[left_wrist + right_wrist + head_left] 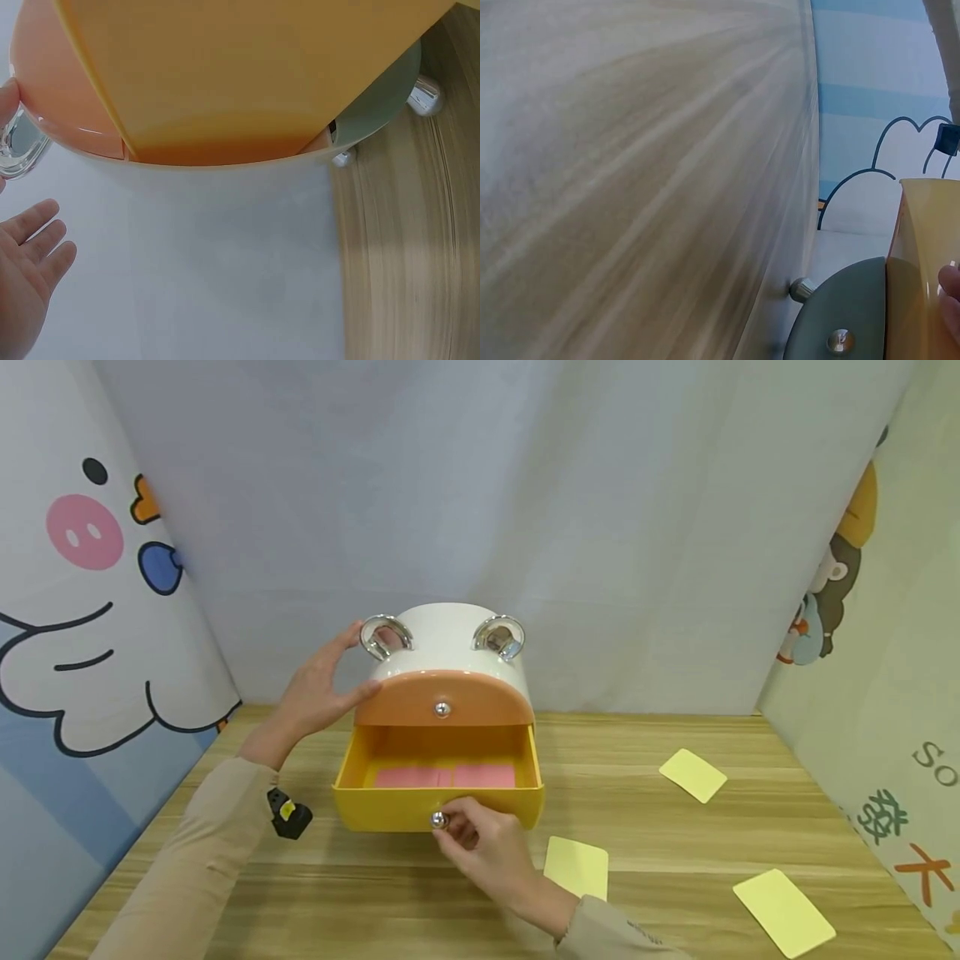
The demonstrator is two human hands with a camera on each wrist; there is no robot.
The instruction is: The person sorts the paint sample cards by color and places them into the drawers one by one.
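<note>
A small white drawer box with two silver ear-shaped rings stands on the table. Its yellow lower drawer is pulled out, and pink cards lie inside. Above it, the orange upper drawer is closed. My right hand pinches the silver knob of the yellow drawer between thumb and fingers. At the box's left side, my left hand rests with spread fingers, its thumb on the orange front and a fingertip by the left ear ring.
Yellow cards lie on the wooden table: one card beside my right wrist, another card farther back, and a third card at the right. A pale curtain hangs behind, with printed cloths at both sides.
</note>
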